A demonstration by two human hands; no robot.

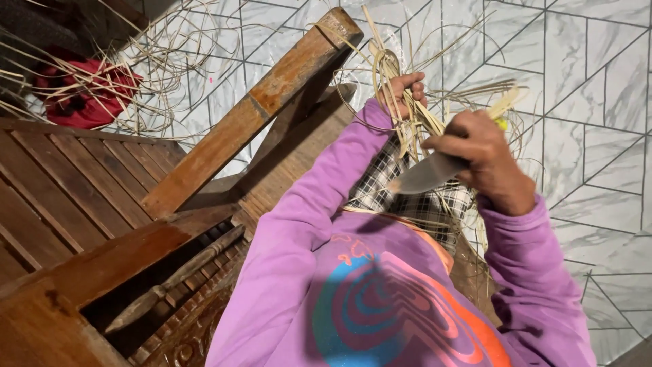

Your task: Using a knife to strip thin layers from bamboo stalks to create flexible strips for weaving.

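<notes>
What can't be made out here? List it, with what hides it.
- Knife handle: head view, covered by the right hand.
- Left hand fingers: partly buried in the cane strips.
- Strip being cut: its end is blurred.
- Red cloth: behind loose strips, its kind unclear.

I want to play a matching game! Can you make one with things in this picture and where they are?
Things:
1. knife
2. bundle of strips
3. red cloth
4. wooden stick

Places:
A. top left, on the floor
B. in the right hand
C. lying on the wooden chair
D. gripped by the left hand

Pairs: 1-B, 2-D, 3-A, 4-C
</notes>
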